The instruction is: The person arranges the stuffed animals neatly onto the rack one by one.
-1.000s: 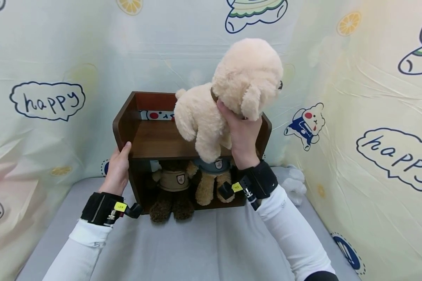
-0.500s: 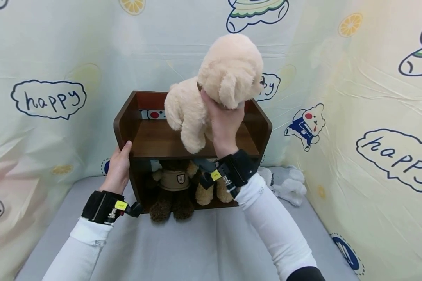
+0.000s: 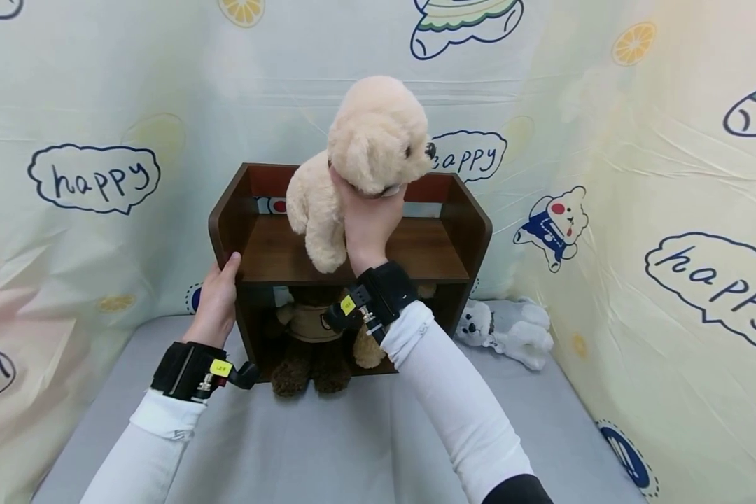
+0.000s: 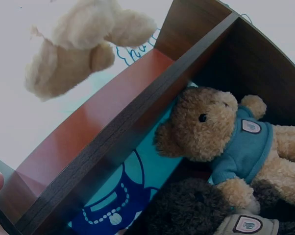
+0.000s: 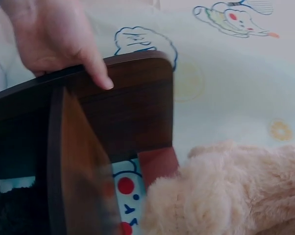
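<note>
My right hand [image 3: 370, 218] grips a cream plush dog [image 3: 378, 133] under its neck, at the collar, holding it over the upper shelf of a dark wooden shelf unit [image 3: 416, 259]. The dog's head faces right, its hind legs hanging at the left. My left hand [image 3: 219, 297] holds the unit's left side panel, thumb over the front edge. In the compartment below sit a dark brown teddy bear [image 3: 311, 329] in a beige top and a light brown teddy bear [image 4: 201, 122] in a teal sweater. My right wrist hides much of the light brown bear in the head view.
A grey and white plush dog [image 3: 507, 332] lies on its side on the grey cloth [image 3: 302, 448], right of the unit. A printed curtain [image 3: 94, 280] hangs behind and on both sides.
My right hand has carried the cream dog leftward over the upper shelf, and its face has turned more into view. The grey plush at right is now uncovered. My left hand stays on the panel.
</note>
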### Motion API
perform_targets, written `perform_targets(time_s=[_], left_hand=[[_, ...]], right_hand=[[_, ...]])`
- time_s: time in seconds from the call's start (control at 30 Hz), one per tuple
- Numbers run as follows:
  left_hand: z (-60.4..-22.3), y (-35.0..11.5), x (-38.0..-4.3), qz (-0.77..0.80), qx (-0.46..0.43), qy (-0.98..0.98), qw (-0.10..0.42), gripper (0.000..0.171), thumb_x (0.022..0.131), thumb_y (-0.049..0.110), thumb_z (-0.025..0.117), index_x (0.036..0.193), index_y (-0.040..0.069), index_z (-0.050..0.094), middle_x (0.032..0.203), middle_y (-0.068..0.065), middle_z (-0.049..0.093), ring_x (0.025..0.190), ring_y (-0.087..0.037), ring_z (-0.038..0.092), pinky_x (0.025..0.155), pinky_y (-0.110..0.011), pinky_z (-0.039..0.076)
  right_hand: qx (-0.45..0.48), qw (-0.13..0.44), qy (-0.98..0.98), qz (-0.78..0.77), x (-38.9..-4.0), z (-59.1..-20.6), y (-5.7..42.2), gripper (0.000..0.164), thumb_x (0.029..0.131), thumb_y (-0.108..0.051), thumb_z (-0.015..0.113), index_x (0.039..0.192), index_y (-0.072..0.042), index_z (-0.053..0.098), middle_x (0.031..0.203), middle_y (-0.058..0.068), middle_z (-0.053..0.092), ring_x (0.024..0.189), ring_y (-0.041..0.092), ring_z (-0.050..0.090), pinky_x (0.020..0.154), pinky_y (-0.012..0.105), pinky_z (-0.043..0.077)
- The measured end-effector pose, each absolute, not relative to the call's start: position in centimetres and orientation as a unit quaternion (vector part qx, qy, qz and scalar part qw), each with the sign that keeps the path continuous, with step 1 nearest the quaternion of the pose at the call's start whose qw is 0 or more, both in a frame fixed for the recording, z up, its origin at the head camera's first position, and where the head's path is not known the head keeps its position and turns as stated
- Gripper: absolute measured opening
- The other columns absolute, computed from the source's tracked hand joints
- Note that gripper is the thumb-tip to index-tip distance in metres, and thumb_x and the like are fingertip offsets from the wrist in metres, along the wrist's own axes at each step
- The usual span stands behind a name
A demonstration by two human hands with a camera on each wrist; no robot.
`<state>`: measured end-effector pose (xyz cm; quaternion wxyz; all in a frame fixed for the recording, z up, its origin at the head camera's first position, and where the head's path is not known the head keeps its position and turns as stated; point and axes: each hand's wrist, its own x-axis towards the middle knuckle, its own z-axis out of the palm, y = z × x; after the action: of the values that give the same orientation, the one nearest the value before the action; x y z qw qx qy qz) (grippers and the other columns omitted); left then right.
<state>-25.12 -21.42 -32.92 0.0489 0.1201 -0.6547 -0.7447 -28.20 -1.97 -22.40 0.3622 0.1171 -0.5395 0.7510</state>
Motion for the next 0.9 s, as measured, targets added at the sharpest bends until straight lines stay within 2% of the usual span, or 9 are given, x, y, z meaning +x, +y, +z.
perform_targets(time_s=[0.2, 0.37, 0.63, 0.73, 0.9], left_hand=[[-32.8, -21.5, -25.1, -0.747, 0.118, -0.653, 0.048, 0.066, 0.094, 0.049, 0.032, 0.147, 0.026, 0.001, 0.153, 0.002, -0.007, 0.138, -0.020, -0.007, 0.108, -0.049, -0.008], [-32.8, -21.4, -25.0, -0.745, 0.118, -0.655, 0.049, 0.067, 0.095, 0.049, 0.032, 0.147, 0.023, 0.000, 0.153, 0.001, -0.008, 0.138, -0.021, -0.007, 0.108, -0.048, -0.007], [-33.1, -21.6, -24.9, -0.740, 0.122, -0.660, 0.046, 0.068, 0.095, 0.049, 0.032, 0.147, 0.023, -0.002, 0.153, 0.001, -0.008, 0.138, -0.021, -0.005, 0.108, -0.049, -0.007], [-33.1, -21.6, -25.0, -0.738, 0.121, -0.662, 0.047, 0.068, 0.094, 0.049, 0.032, 0.147, 0.023, -0.002, 0.153, 0.001, -0.009, 0.138, -0.021, -0.006, 0.107, -0.050, -0.008], [-33.0, -21.6, -25.0, -0.733, 0.126, -0.667, 0.045, 0.070, 0.093, 0.051, 0.032, 0.147, 0.022, -0.003, 0.153, 0.000, -0.008, 0.138, -0.022, -0.003, 0.108, -0.050, -0.007]], right_hand=[[0.103, 0.404, -0.564, 0.712, -28.8, -23.3, -3.2, 0.072, 0.066, -0.021, 0.081, 0.126, -0.011, 0.042, 0.118, -0.003, 0.057, 0.108, 0.002, 0.051, 0.092, 0.019, 0.039], [0.100, 0.415, -0.573, 0.700, -29.0, -24.1, -3.8, 0.068, 0.065, -0.020, 0.082, 0.121, -0.011, 0.046, 0.113, -0.005, 0.059, 0.105, 0.001, 0.052, 0.091, 0.019, 0.040], [0.110, 0.437, -0.560, 0.695, -27.3, -24.0, -4.5, 0.059, 0.065, -0.005, 0.080, 0.116, -0.001, 0.050, 0.109, 0.006, 0.062, 0.101, 0.005, 0.056, 0.089, 0.020, 0.042], [0.099, 0.443, -0.573, 0.682, -27.6, -24.2, -4.6, 0.057, 0.066, -0.006, 0.080, 0.114, -0.001, 0.050, 0.107, 0.006, 0.063, 0.100, 0.005, 0.057, 0.088, 0.019, 0.043], [0.095, 0.465, -0.609, 0.635, -29.6, -25.5, -4.8, 0.055, 0.067, -0.017, 0.081, 0.112, -0.007, 0.052, 0.103, 0.000, 0.064, 0.099, 0.002, 0.056, 0.086, 0.017, 0.043]])
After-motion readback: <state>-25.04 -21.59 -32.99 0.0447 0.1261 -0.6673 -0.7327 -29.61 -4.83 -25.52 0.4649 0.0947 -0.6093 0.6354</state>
